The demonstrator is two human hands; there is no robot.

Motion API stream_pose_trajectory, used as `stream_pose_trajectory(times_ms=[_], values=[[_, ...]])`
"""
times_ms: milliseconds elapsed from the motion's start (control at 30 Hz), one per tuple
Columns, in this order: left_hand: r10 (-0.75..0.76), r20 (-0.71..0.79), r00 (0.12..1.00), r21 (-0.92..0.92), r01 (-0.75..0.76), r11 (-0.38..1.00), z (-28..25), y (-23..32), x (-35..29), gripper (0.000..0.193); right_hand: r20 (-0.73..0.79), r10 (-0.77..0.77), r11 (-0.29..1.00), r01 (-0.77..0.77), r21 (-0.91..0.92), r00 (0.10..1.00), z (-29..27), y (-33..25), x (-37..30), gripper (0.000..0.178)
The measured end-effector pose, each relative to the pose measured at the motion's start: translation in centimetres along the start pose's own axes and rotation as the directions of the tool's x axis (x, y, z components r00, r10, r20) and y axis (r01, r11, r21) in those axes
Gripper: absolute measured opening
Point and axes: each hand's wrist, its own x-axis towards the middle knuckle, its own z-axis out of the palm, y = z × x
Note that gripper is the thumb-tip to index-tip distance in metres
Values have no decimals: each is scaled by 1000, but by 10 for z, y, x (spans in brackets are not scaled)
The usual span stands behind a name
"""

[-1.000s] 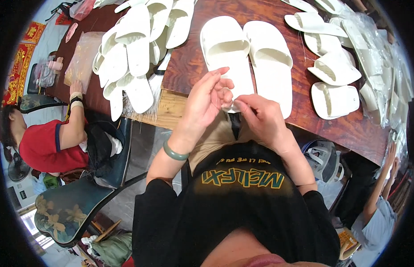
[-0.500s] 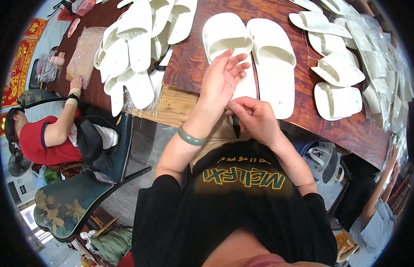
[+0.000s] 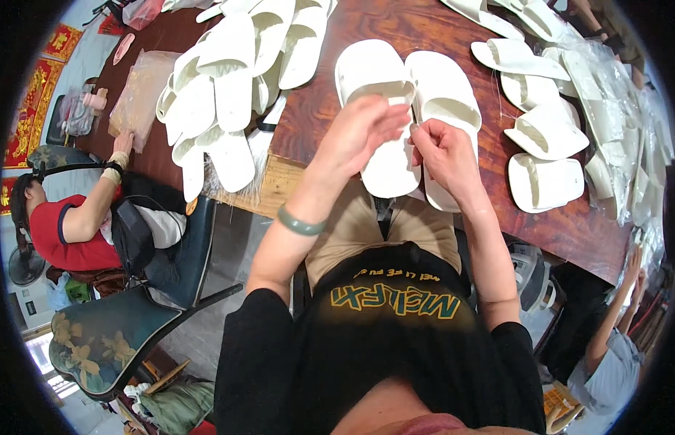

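Two white slide slippers lie side by side on the wooden table in front of me, toes pointing away. Over the left slipper hovers my left hand, its fingers stretched out and smeared by motion. A green bangle circles that wrist. My right hand is closed in a pinch above the right slipper, thumb and forefinger together near the gap between the pair. What the pinch holds is too small to make out. My right hand covers part of the right slipper's sole.
A heap of white slippers stands at the left, with thin white strands under it. More slippers and plastic-wrapped ones line the right. A person in red sits left; another person's arms reach in at right.
My hands have moved up from the table edge onto the slippers and come apart. Earlier they met around a thin white thread; my right hand has turned, still pinching.
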Motion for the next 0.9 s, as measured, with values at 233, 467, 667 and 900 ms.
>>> stream_pose_trajectory(times_ms=[233,467,667,900], values=[[280,77,957,904,-186,385,-1,73,-11,25,-45,-111,986,104,-132,993,0,22,13,27],[253,256,933,943,-184,-278,14,70,145,27,-31,-158,952,144,-272,987,7,29,14,22],[-98,117,988,943,-142,-300,6,68,194,31,-45,-213,936,191,-295,976,3,24,12,21],[84,268,960,960,-259,-108,-21,53,198,18,-72,-233,952,212,-222,970,2,30,12,20]])
